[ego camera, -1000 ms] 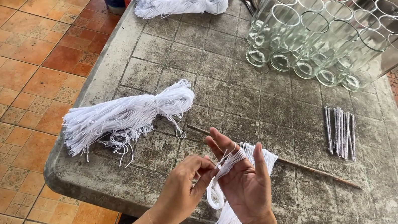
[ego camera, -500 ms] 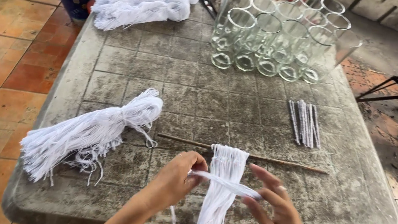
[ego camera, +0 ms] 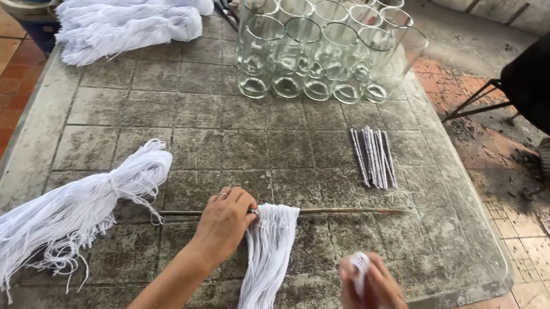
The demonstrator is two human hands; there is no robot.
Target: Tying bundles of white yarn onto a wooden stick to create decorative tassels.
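On the thin stick [ego camera: 345,212], the left hand [ego camera: 225,222] pinches looped white strings [ego camera: 267,258]; beside them, the blurred right hand [ego camera: 375,306] grips a string [ego camera: 359,266].

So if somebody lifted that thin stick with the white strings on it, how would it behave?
The stick looks thin and light, probably stiff. The white strings drape limply over the table edge, so they would likely dangle and might slide along it.
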